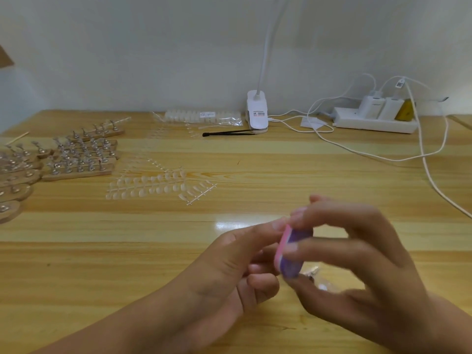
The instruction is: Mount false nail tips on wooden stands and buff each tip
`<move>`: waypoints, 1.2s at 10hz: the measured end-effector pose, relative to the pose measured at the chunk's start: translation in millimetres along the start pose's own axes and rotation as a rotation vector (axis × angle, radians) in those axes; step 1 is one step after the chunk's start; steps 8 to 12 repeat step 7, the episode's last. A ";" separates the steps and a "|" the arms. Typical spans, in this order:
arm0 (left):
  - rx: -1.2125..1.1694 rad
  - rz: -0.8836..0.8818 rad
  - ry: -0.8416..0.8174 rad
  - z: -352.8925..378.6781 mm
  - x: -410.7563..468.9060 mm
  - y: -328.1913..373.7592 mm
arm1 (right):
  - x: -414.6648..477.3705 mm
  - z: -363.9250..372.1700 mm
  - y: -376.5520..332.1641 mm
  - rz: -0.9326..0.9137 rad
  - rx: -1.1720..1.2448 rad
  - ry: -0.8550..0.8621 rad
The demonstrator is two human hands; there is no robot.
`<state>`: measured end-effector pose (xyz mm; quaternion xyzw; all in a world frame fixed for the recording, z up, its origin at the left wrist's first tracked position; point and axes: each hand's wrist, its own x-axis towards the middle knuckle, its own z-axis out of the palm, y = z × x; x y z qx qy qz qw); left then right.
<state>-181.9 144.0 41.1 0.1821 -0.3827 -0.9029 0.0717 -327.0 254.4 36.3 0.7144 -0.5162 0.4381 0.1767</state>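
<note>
One pink-purple buffer block, pinched by right hand fingers. Left hand beside it, fingers curled, hold unclear. Left of block: wooden stands, count unclear.

A white clip-on lamp stands at the back of a wooden worktop below a pale wall, with a slim black tool lying at its base. At right, a power strip holds two white chargers, and cables trail forward.
</note>
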 end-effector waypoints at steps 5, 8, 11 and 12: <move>0.006 0.000 -0.111 -4.3 4.7 2.5 | -10.5 -30.0 90.1 0.641 -0.267 -0.278; -0.016 -0.025 -0.151 -3.4 7.2 9.1 | 23.2 -71.4 69.3 0.499 -0.160 -0.048; -0.016 -0.025 -0.151 -3.4 7.2 9.1 | 23.2 -71.4 69.3 0.499 -0.160 -0.048; -0.016 -0.025 -0.151 -3.4 7.2 9.1 | 23.2 -71.4 69.3 0.499 -0.160 -0.048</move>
